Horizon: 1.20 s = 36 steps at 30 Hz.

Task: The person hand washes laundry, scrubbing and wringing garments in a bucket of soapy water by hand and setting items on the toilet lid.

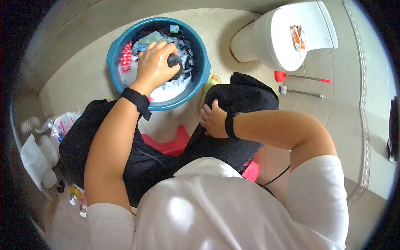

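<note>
A blue basin (pixel 110 62) on the floor holds soapy water, white suds (pixel 171 92) and wet laundry. My left hand (pixel 156 64) is over the basin, fingers curled round a bunched black cloth (pixel 175 66). Beside that hand lie a pale green and blue cloth (pixel 150 38) and a red and white patterned piece (pixel 126 57). More dark fabric is partly hidden under the suds. My right hand (pixel 214 119) rests on my black-trousered knee (pixel 246 100), its fingers apart and nothing in them.
A white toilet (pixel 250 41) stands at the upper right, an orange and white packet (pixel 297 38) on its lid. A red plunger (pixel 280 76) and a toilet brush (pixel 283 89) lie near it. Under me is a red stool (pixel 171 146). Pump bottles (pixel 74 196) and a plastic bag (pixel 62 125) are at left.
</note>
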Each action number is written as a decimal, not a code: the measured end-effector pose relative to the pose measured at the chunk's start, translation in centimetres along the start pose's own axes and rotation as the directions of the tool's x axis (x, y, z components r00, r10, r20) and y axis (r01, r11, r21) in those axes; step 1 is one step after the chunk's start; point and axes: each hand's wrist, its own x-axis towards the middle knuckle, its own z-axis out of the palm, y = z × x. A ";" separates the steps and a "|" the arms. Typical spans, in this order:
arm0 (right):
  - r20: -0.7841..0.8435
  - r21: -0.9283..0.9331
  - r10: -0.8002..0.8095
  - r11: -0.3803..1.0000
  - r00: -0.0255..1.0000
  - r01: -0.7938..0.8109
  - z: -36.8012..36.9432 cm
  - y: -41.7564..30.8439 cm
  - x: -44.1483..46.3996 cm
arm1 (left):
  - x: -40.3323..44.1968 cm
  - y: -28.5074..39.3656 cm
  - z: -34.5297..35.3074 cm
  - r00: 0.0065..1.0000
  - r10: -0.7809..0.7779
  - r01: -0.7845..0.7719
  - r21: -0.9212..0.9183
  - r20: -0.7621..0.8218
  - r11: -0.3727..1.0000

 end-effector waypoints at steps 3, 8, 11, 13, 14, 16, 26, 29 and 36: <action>0.007 -0.045 0.034 0.998 0.999 -0.033 -0.1 -0.1 1.0 | 0.2 0.0 0.3 1.000 0.010 -0.010 0.006 0.000 1.000; -0.015 0.052 0.147 0.988 0.989 -0.146 -3.1 0.0 4.9 | 0.5 -0.4 0.1 0.996 0.019 -0.021 -0.026 -0.087 0.999; -0.169 0.309 0.309 0.918 0.936 -0.247 -5.3 2.7 6.3 | 0.6 -1.3 -0.6 0.987 -0.059 0.073 0.091 -0.148 0.993; -0.214 0.285 0.330 0.921 0.920 -0.265 -6.9 5.5 5.7 | 0.4 -1.9 -0.8 0.981 -0.102 0.123 0.118 -0.167 0.985; -0.241 0.227 0.314 0.938 0.918 -0.261 -7.4 6.9 4.5 | 0.4 -2.1 -0.9 0.977 -0.127 0.149 0.124 -0.171 0.981; -0.245 0.089 0.276 0.961 0.929 -0.262 -7.5 8.9 2.1 | 0.5 -2.4 -0.9 0.975 -0.140 0.161 0.116 -0.172 0.980; -0.077 0.035 0.141 0.990 0.987 -0.138 -2.1 5.4 -2.7 | 0.4 -2.0 -0.3 0.984 -0.143 0.152 0.079 -0.110 0.985; -0.231 -0.031 0.056 0.997 0.971 -0.065 0.1 4.1 -0.6 | 0.5 -1.7 -0.2 0.984 -0.094 0.103 0.052 -0.152 0.993; -0.340 -0.051 0.109 0.990 0.934 -0.134 3.3 2.5 3.6 | 0.2 -2.1 0.1 0.990 -0.083 0.086 0.019 -0.115 0.996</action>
